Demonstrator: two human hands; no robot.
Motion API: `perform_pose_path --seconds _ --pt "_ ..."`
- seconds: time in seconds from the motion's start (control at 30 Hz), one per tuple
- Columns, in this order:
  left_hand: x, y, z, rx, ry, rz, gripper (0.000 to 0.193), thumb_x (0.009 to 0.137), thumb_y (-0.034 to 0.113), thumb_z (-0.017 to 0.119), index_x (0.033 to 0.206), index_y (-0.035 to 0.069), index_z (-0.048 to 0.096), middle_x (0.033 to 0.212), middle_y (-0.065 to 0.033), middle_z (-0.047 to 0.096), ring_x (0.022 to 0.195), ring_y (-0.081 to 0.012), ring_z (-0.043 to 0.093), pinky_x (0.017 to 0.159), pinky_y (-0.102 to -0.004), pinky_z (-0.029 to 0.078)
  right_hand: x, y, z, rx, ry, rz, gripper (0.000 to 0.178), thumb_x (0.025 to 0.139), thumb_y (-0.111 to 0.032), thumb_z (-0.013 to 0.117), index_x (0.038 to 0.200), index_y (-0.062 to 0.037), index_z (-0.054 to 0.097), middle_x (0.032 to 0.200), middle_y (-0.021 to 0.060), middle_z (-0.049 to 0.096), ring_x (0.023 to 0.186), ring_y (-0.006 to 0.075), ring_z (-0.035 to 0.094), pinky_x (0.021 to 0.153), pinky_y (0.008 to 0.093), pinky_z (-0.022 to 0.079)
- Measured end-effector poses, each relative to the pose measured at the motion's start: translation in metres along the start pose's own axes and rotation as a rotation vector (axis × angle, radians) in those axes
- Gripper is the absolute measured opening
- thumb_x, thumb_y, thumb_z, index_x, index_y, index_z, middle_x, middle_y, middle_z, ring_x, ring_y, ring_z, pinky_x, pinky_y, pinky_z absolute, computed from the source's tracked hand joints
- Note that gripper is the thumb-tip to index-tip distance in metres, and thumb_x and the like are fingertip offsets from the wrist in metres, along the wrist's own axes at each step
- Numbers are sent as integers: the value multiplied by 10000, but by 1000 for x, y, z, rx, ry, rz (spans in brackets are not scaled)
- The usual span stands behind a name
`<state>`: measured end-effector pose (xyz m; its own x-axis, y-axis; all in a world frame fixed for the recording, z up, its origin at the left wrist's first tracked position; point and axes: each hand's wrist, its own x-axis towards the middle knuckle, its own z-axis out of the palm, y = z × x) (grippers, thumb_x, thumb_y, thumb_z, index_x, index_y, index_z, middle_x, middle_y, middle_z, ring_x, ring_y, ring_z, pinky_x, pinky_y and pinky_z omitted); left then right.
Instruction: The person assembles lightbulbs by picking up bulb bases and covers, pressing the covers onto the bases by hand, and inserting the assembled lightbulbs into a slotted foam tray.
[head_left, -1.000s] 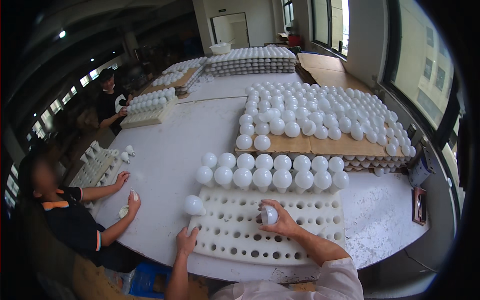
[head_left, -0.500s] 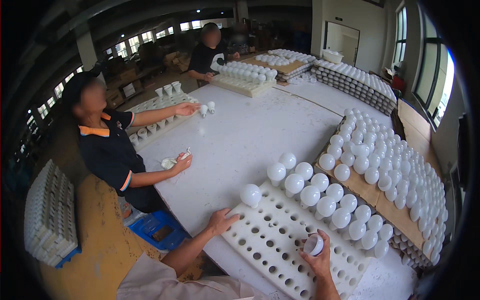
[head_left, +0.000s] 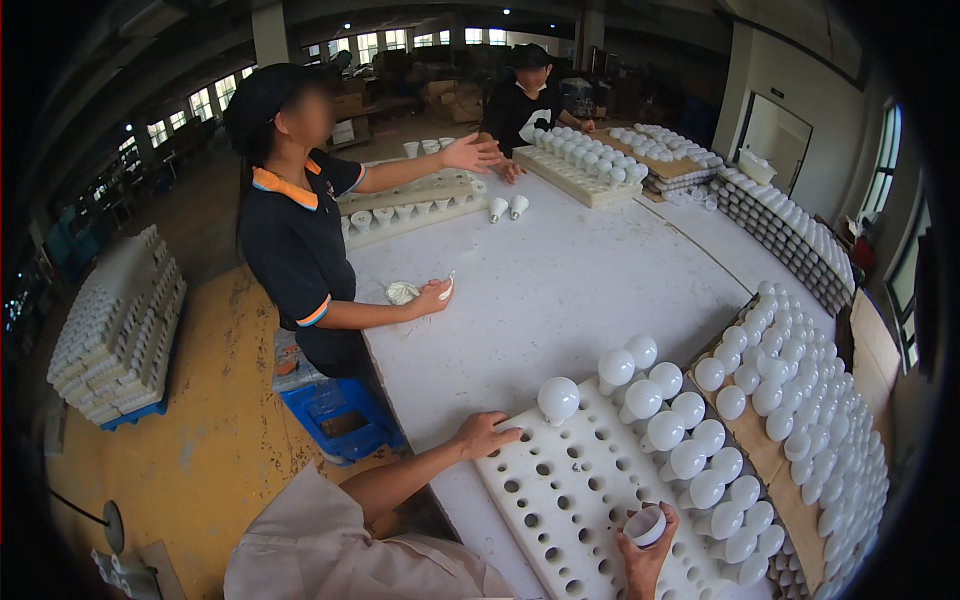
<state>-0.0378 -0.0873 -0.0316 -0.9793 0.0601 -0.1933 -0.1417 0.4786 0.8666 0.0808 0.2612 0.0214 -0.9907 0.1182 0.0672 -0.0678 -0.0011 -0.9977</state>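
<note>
My left hand (head_left: 484, 435) rests flat on the near corner of a white foam tray (head_left: 560, 500) full of round holes, fingers spread. Just beyond its fingertips a white bulb (head_left: 558, 399) stands alone in the tray. My right hand (head_left: 645, 545) holds a white bulb (head_left: 645, 525) with its open base turned up, above the tray's near side. Several more bulbs (head_left: 680, 440) fill the tray's far rows.
A person in a black shirt (head_left: 295, 250) stands at the white table (head_left: 540, 290), one hand on a small white part. Another person (head_left: 520, 100) works at the far end. Trays of bulbs (head_left: 810, 400) lie to the right; stacked trays (head_left: 115, 330) and a blue crate (head_left: 335, 415) stand on the floor.
The view has swung to the left, bringing the people along the table into sight. My hands keep the same places on the foam tray, the right still holding its bulb.
</note>
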Motion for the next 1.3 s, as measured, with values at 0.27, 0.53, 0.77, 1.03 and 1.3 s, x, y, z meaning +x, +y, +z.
perform_pose_path --seconds 0.27,0.53,0.77,1.03,1.3 --pt "-1 7 -1 -29 -25 -5 579 832 448 660 1149 -36 629 887 -146 701 745 -183 663 698 -296 529 -3 -11 2 -129 27 -30 864 627 -127 826 1343 -76 345 1190 107 508 984 228 606 860 351 493" --pt "1 -5 3 -97 32 73 505 833 410 667 1083 -28 649 733 -84 665 562 -117 611 539 -272 497 -2 -2 -7 -347 -43 -61 856 573 -62 836 1304 -25 393 1147 125 524 972 230 571 881 356 469" --pt "-5 8 -1 -52 7 -7 522 840 444 651 1060 -29 662 891 -142 699 762 -196 665 707 -312 521 -3 4 -10 -340 -46 -43 853 573 -90 851 1299 -19 408 1134 134 536 994 242 556 894 363 461" --pt "-4 6 1 -57 36 39 489 841 419 656 1055 -21 667 813 -104 675 664 -158 629 622 -296 501 -4 2 -10 -363 -66 -38 866 579 -135 869 1306 -15 414 1131 138 556 999 236 558 895 362 460" --pt "1 -5 2 -67 53 79 466 831 416 657 1028 -5 677 746 -80 667 600 -138 617 579 -286 497 -3 1 -8 -393 -48 -99 863 572 -118 871 1302 -17 420 1129 133 556 988 235 565 877 354 471"
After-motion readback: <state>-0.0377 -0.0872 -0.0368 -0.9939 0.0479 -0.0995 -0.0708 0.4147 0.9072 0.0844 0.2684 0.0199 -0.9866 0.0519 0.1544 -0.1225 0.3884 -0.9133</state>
